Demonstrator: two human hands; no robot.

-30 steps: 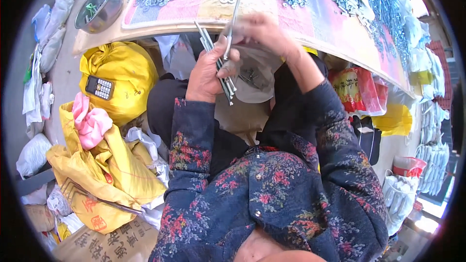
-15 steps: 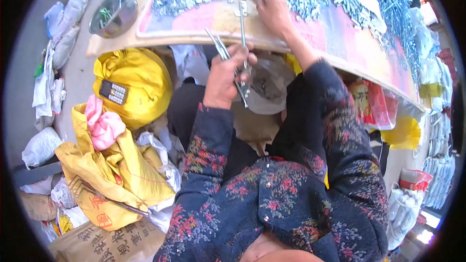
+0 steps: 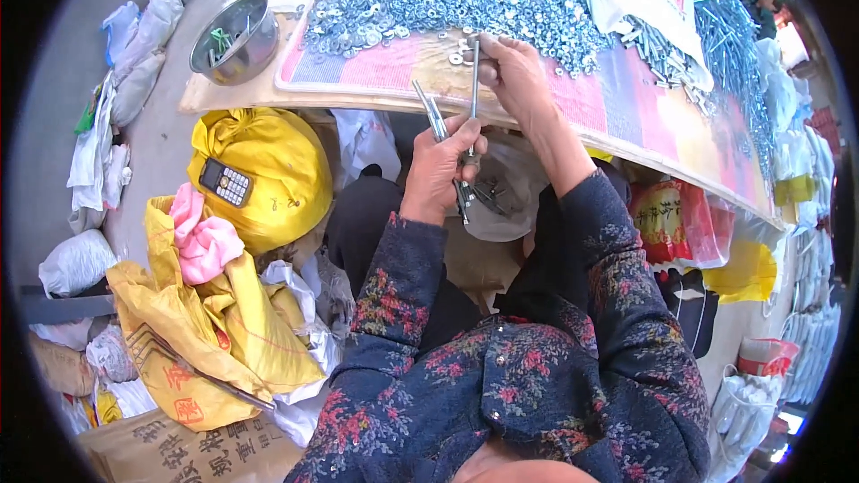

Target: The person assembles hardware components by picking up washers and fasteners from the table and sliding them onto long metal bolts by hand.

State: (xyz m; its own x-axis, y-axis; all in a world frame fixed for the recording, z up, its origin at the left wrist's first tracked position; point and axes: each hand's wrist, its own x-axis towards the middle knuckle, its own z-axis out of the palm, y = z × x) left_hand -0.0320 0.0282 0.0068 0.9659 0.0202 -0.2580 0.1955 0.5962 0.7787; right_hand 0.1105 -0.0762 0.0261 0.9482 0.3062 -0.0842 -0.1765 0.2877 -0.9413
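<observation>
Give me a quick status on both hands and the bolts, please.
Left hand gripping a bundle of long bolts. Right hand at the washer pile, fingers at the top of one bolt. Nothing in the way.

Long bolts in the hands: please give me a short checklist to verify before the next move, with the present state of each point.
1. Left hand grips the bundle of long bolts: ok.
2. Right hand holds the top of one upright bolt: ok.
3. Washers lie within reach on the board: ok.
4. A washer is already on that bolt: cannot tell.
5. Bag in the lap is open below the hands: ok.
6. Metal bowl stands clear of the hands: ok.
</observation>
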